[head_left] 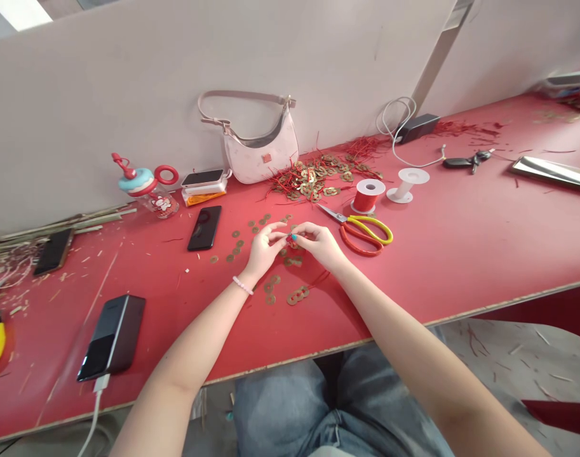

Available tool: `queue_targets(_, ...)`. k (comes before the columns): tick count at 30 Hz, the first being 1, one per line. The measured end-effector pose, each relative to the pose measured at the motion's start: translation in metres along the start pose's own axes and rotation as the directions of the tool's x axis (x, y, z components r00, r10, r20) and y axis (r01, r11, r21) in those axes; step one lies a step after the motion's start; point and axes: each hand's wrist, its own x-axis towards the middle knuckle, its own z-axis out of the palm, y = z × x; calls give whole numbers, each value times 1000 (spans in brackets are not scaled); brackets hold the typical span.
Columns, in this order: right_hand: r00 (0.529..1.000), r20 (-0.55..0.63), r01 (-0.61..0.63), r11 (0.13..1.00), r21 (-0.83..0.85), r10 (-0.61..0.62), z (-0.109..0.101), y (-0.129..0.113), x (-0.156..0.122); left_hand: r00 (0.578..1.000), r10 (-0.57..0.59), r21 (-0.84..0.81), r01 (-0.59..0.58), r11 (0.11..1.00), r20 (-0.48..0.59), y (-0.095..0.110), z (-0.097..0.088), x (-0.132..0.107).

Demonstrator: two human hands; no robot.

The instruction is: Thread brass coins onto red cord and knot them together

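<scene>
My left hand [263, 249] and my right hand [321, 242] meet fingertip to fingertip above the red table. Both are closed in a pinch on what looks like a thin red cord [322, 279], whose loose end trails below my right hand. The exact spot between the fingertips is small and partly hidden. Brass-coloured coins with holes [269, 289] lie loose around the hands. Nearer the table's front edge, a short overlapping row of coins [298, 295] rests flat. Scissors with red and yellow handles [366, 235] lie just right of my right hand, blades partly apart.
Behind the hands sits a heap of corded coins [313, 178], beside a pink handbag [261, 152]. A spool of red cord [366, 197] and a bare white spool [406, 186] stand right. Leftward are a phone [204, 228], a cup [159, 197] and a power bank [113, 336].
</scene>
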Motion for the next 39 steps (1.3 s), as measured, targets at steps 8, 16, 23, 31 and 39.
queue_targets(8,996,-21,81,994,-76,-82,-1,5,1,996,75,82,-79,993,53,0,2,0)
queue_targets(16,988,-29,148,982,-117,-153,2,-3,-1,960,274,273,-278,921,52,9,0,0)
queue_targets(23,985,158,103,975,-196,-73,6,-3,-5,925,358,252,-319,914,-127,53,-10,10)
queue_targets(31,978,210,22,1000,-8,-20,3,-5,-11,822,502,162,-475,865,-268,122,-48,37)
queue_targets(39,965,259,-67,992,107,38,3,-8,-16,775,450,18,-494,869,-443,171,-83,51)
